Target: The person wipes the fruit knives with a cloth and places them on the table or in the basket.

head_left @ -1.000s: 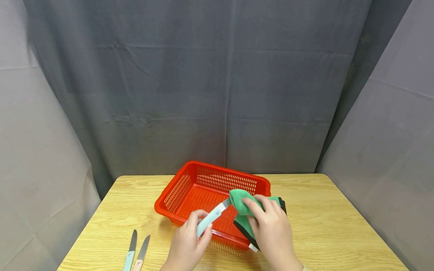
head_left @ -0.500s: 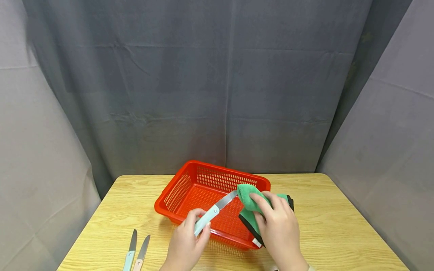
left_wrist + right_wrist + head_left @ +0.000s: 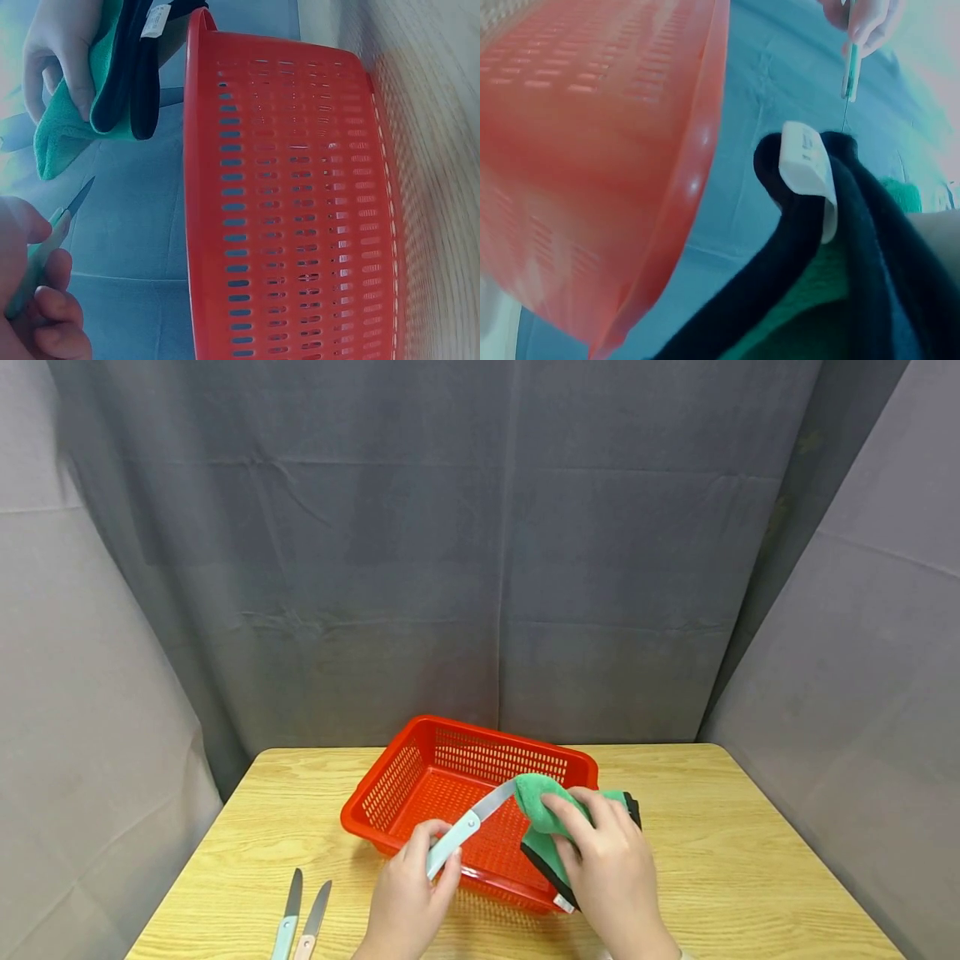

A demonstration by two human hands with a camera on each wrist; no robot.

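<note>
My left hand [image 3: 408, 893] grips the pale blue handle of a knife [image 3: 491, 802], its blade angled up and to the right over the red basket. A green cloth [image 3: 551, 810] with black edging and a white tag is held folded in my right hand [image 3: 611, 868]. In the head view the blade's tip meets the cloth's edge; the left wrist view shows the blade [image 3: 80, 196] a short way from the cloth [image 3: 64, 135]. The cloth's black edge and tag [image 3: 806, 161] fill much of the right wrist view.
The red plastic basket [image 3: 390, 839] stands under and behind both hands on the wooden table [image 3: 735, 860]. Two more knives lie at the front left, one with a pale blue handle [image 3: 286, 935], the other with a pinkish handle [image 3: 306, 943]. Grey curtains [image 3: 375, 568] surround the table.
More of the blade shows than a second ago, as the cloth has shifted toward the tip. My right hand moved right, then slightly back left; my left hand drew slightly left.
</note>
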